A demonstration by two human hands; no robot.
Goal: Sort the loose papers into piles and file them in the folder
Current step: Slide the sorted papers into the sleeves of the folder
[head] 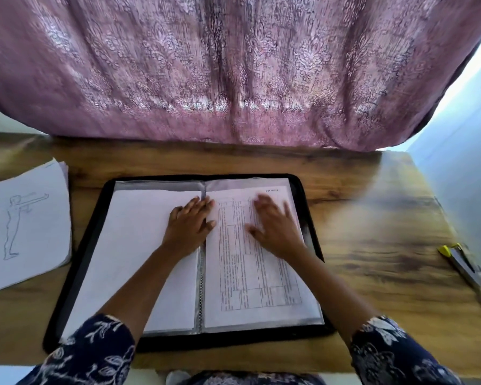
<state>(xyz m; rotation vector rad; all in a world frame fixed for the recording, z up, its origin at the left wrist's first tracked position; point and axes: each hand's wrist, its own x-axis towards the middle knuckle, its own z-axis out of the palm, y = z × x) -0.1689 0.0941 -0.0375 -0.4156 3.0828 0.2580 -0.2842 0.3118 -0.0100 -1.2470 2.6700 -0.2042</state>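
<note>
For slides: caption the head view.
Left hand and right hand rest on white pages in black zippered folder on wooden table.

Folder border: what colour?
Black, all around the open folder; head view, the only one, shows it clearly.

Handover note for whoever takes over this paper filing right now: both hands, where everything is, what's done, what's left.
Left hand: flat on the blank left page, beside the spine.
Right hand: flat, fingers spread, on the printed sheet; blurred.
Folder lies open on the table. Loose papers, figure sketch on top, are stacked left of it.
Done: printed sheet appears filed in a sleeve.
Left: file the loose papers.
</note>
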